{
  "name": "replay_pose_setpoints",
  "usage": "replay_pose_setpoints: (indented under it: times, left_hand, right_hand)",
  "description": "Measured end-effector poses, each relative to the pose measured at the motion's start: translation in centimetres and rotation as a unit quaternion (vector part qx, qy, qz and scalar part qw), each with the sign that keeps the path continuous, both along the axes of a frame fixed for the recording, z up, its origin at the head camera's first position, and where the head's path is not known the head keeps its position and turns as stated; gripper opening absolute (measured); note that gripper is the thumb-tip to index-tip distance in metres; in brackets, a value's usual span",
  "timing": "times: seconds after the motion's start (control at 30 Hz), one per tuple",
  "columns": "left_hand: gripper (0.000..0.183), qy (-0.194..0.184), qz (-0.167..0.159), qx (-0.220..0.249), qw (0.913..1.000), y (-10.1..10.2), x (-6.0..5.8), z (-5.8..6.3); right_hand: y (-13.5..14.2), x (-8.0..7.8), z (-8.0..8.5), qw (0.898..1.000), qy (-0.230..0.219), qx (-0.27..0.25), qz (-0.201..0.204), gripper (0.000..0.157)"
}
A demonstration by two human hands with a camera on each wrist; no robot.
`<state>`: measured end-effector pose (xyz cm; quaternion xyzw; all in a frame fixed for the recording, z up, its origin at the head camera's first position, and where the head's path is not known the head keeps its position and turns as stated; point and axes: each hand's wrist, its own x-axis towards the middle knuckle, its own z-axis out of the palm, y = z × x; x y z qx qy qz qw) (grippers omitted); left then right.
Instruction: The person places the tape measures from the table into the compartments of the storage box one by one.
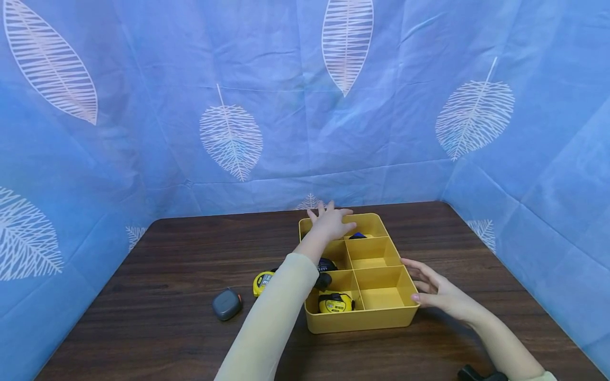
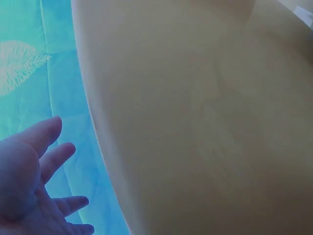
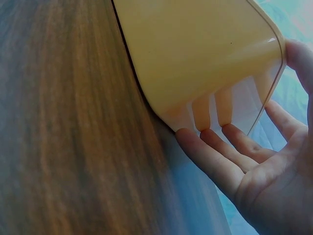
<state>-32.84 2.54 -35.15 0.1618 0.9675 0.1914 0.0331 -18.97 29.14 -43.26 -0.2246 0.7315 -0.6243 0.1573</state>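
A yellow divided box (image 1: 359,320) lies on the dark wooden table. My left hand (image 1: 330,222), fingers spread, hovers over its back-left part with nothing held. In the left wrist view that hand (image 2: 24,181) shows spread fingers beside the large blurred wall of the box (image 2: 186,117). My right hand (image 1: 440,291) rests at the box's right side. The right wrist view shows its fingertips (image 3: 205,134) touching the outer wall, with the thumb at the rim. A yellow and black tape measure (image 1: 336,302) sits in the front-left compartment. A dark tape measure (image 1: 326,264) lies in the middle-left one, partly hidden.
Left of the box on the table (image 1: 190,264) lie a grey rounded case (image 1: 226,304) and a yellow tape measure (image 1: 261,283), partly behind my left sleeve (image 1: 271,317). A blue-black item (image 1: 357,235) shows in the back-right compartment. A blue leaf-patterned cloth (image 1: 286,132) hangs behind.
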Motion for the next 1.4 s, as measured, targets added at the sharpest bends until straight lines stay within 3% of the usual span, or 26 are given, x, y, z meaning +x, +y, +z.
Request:
replay_pose_setpoints:
  times: [0.27, 0.7, 1.17, 1.4]
  left_hand:
    - [0.052, 0.034, -0.022, -0.014, 0.9991, -0.3, 0.3, 0.6]
    - [0.052, 0.086, -0.052, 0.01, 0.9949, -1.5, 0.8, 1.2]
    - [0.057, 0.139, -0.061, -0.056, 0.9868, -2.3, 2.0, 1.8]
    - [0.06, 0.137, -0.058, -0.066, 0.9867, -2.9, 2.8, 2.1]
  right_hand:
    - [0.0, 0.1, 0.1, 1.0, -0.005, 0.005, -0.007, 0.07]
    - [0.1, 0.1, 0.0, 1.0, 0.005, -0.005, 0.001, 0.069]
    - [0.1, 0.0, -0.2, 1.0, -0.004, 0.013, -0.013, 0.07]
    - [0.0, 0.1, -0.1, 1.0, -0.005, 0.01, -0.012, 0.07]
